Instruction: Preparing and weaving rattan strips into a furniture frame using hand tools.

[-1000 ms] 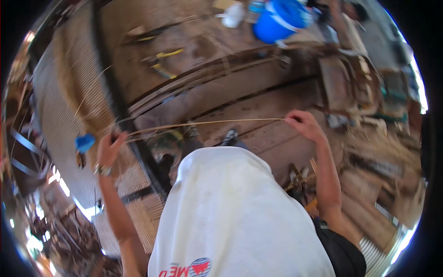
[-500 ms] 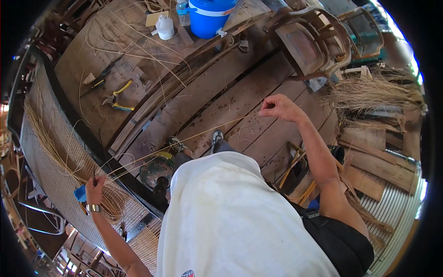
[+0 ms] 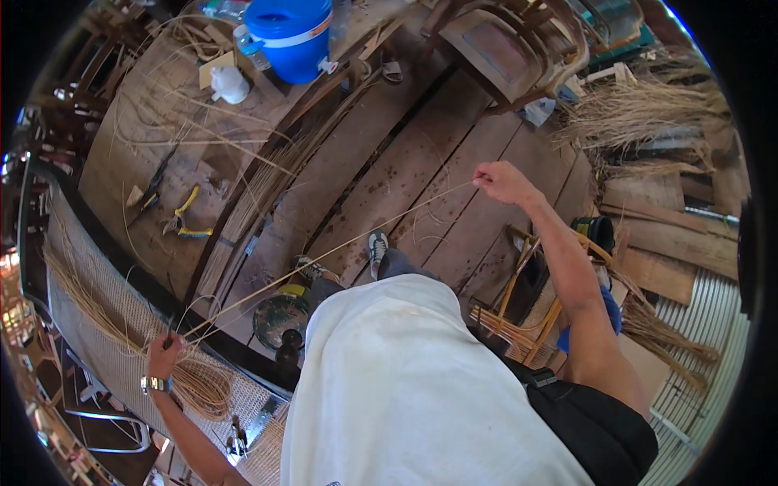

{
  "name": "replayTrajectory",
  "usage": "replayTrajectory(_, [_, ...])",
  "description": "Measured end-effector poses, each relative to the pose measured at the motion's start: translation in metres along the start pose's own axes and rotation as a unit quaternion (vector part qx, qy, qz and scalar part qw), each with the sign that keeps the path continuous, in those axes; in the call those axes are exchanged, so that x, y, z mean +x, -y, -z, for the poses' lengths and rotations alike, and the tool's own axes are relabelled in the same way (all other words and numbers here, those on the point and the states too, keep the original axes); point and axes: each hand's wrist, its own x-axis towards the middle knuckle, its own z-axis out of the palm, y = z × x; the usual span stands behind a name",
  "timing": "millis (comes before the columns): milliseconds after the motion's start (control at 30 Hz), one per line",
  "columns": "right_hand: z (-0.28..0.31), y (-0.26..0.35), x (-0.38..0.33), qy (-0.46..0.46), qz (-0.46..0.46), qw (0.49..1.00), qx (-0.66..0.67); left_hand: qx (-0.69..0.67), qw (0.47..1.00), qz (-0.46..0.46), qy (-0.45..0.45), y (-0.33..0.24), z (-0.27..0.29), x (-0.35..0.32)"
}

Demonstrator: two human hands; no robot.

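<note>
My right hand [image 3: 504, 182] is held out over the plank floor, fingertips pinched shut on the end of a thin cane strand [image 3: 324, 257]. The strand runs taut and slanting across to my left hand [image 3: 164, 356]. That hand, with a metal watch at its wrist, is closed round the strand, and a thin dark tool [image 3: 168, 328] sticks up from its fingers; its kind I cannot make out. Below the left hand, a coiled bundle of cane strands [image 3: 203, 390] lies on a woven cane panel [image 3: 130, 304] with a dark wooden frame [image 3: 121, 251]. A loose loop of cane curls beside the hand.
Yellow-handled cutters [image 3: 188, 220], a white bottle [image 3: 229, 84] and a blue cooler [image 3: 290, 44] are on the wooden platform [image 3: 105, 174]. A wooden chair frame [image 3: 494, 57] stands at the far right, near a heap of dry fibres [image 3: 648, 105]. A dark round container [image 3: 279, 320] sits beside my feet.
My right hand has moved a little farther out and right, drawing the strand along a longer span. My left hand stays near the cane panel. The view has shifted.
</note>
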Motion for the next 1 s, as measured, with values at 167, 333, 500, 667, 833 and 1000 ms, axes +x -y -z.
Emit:
replayTrajectory(167, [0.020, -0.136, -0.062, -0.136, -0.270, 0.912, -0.277, 0.123, 0.987, 0.031, 0.097, 0.020, 0.028, 0.024])
replayTrajectory(333, [-0.090, -0.280, -0.136, 0.002, -0.349, 0.926, -0.142, 0.079, 0.994, 0.068, 0.023, -0.087, -0.054, 0.069])
replayTrajectory(500, [-0.148, -0.035, -0.052, -0.174, -0.221, 0.878, 0.387, -0.196, 0.918, 0.048, 0.342, -0.216, -0.246, 0.060])
replayTrajectory(667, [-0.128, 0.087, -0.034, -0.035, -0.093, 0.849, 0.519, -0.292, 0.873, -0.065, 0.385, -0.339, -0.306, 0.022])
replayTrajectory(833, [-0.127, 0.073, -0.030, -0.103, -0.019, 0.882, 0.459, -0.319, 0.869, -0.055, 0.375, -0.349, -0.277, 0.035])
replayTrajectory(1000, [-0.108, 0.099, -0.013, 0.012, 0.018, 0.854, 0.520, -0.329, 0.870, -0.070, 0.360, -0.354, -0.264, 0.044])
